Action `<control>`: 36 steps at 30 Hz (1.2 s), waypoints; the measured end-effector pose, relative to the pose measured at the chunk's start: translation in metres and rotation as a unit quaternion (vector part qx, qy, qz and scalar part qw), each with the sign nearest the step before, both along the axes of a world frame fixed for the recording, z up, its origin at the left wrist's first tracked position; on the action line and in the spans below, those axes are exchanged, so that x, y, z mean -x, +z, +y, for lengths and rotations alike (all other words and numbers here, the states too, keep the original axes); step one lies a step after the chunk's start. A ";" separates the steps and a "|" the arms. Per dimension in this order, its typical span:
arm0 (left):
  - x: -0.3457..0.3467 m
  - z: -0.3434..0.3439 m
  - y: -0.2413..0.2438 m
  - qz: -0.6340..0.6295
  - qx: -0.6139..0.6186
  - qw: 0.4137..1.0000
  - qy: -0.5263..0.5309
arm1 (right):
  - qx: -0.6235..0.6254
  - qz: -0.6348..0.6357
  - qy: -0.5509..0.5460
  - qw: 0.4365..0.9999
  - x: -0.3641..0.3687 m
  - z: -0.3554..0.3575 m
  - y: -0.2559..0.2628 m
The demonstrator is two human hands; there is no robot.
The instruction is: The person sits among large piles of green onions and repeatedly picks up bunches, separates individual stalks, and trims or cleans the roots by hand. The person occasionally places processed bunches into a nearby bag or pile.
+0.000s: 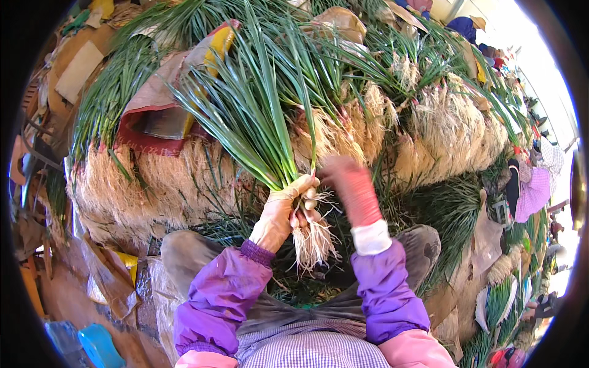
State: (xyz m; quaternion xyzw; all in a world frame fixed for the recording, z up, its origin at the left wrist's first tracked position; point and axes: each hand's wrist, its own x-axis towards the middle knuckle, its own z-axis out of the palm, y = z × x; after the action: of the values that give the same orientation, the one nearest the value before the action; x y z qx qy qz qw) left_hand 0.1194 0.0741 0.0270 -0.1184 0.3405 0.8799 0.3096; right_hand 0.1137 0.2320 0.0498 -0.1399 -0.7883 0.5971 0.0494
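My left hand [281,205] grips a bunch of green onions [271,133] just above the roots. Their long green leaves fan up and away from me, while small reddish bulbs and pale stringy roots [313,241] hang below my fingers. Close to the right of the bunch is my right hand [347,177], blurred by motion, with a red covering and a white cuff at the wrist. Whether its fingers hold anything is unclear. Just beyond both hands lie more green onions [322,133], roots towards me.
A long heap of green onions with matted roots [179,184] spans the space before my knees. A red and yellow woven sack [158,110] lies over it. Loose leaves [441,216] spread at right. Blue plastic containers [99,345] stand lower left. A person in checked cloth [534,193] is far right.
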 end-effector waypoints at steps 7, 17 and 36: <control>-0.004 0.003 0.013 0.045 0.051 0.998 -0.013 | -0.084 0.040 0.080 0.992 -0.019 0.017 -0.008; -0.009 0.022 0.010 0.119 0.091 0.987 0.059 | 0.022 -0.064 0.121 0.990 0.009 -0.004 0.016; 0.026 -0.007 0.000 0.062 -0.355 0.932 0.032 | -0.219 -0.018 0.092 0.971 0.073 0.094 0.007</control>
State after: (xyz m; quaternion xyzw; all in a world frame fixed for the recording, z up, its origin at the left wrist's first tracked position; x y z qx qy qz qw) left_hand 0.0931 0.0675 0.0269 0.0430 0.0204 0.9585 0.2810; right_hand 0.0409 0.3260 0.0565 -0.0631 -0.9100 0.4096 0.0090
